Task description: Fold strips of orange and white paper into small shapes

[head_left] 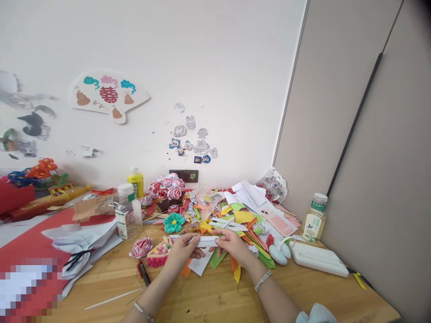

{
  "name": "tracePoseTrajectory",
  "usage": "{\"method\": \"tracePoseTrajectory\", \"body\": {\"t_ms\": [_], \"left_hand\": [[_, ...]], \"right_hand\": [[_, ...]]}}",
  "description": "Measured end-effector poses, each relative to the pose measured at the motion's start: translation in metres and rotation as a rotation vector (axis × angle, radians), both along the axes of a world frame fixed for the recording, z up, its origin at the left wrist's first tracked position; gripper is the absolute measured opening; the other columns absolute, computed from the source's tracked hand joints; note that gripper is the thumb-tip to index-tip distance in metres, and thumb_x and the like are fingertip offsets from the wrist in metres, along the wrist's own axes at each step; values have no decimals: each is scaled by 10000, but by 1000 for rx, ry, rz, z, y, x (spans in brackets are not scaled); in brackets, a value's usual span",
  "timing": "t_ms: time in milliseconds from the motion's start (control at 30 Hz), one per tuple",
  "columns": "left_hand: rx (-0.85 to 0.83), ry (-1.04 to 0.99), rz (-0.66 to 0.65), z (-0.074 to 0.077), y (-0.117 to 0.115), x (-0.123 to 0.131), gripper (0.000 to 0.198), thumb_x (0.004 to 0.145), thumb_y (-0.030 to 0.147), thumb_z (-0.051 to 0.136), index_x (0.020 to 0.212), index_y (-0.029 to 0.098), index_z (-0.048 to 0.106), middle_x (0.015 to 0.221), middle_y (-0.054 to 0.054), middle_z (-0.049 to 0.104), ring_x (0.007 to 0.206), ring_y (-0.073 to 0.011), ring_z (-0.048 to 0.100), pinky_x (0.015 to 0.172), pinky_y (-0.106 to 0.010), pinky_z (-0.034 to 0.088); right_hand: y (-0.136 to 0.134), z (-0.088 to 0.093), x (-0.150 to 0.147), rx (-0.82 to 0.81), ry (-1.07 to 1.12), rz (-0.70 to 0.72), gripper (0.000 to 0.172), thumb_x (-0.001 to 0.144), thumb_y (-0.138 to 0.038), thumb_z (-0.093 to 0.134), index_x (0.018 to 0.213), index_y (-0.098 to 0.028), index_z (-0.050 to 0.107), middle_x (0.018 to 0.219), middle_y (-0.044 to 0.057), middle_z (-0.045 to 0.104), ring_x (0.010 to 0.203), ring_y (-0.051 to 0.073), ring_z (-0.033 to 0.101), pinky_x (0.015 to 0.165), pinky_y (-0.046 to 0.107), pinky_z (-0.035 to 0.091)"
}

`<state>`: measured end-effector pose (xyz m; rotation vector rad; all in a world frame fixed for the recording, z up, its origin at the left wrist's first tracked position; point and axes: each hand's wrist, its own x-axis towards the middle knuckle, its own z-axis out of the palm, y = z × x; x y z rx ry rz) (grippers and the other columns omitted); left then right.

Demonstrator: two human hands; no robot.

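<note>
Between my two hands a folded strip of white paper (207, 242) is stretched level above the table. My left hand (186, 251) pinches its left end, thumb on top and fingers behind. At the right end, the thumb and fingers of my right hand (232, 246) grip the paper in the same way. Just behind the strip lies a heap of coloured paper scraps (244, 217). Left of my left hand are a pink paper rose (141, 247) and a small pink-edged dish (158, 256) of coloured bits.
A clear bottle (125, 215), a yellow drink bottle (135, 181) and a teal flower (174, 222) stand behind to the left. To the right are a pink phone (278, 220), a white power strip (318, 259) and a tea bottle (314, 220). A black-red pen (143, 272) lies front left.
</note>
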<state>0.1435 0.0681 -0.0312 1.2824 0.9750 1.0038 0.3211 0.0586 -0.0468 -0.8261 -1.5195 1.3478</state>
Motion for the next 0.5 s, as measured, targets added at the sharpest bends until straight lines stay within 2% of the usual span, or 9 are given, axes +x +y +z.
{"method": "tracePoseTrajectory", "body": {"t_ms": [233,500], "left_hand": [[49,36,3,4,-3,2,363,563,419,621,777,141,530,520,4,643,453,-145,611,480,-246,494],[72,51,35,2,-4,3,346,549,421,623,732,144,529,463,15,622,426,-151,603,448,-245,479]], "right_hand": [[0,2,-2,17,37,-63,251,723,-327,537,902,-150,543,606,-4,597,450,92,522,503,231,420],[-6,4,-5,-6,16,-10,254,742,-338,510,918,-156,528,646,3,603,491,91,525,501,224,416]]}}
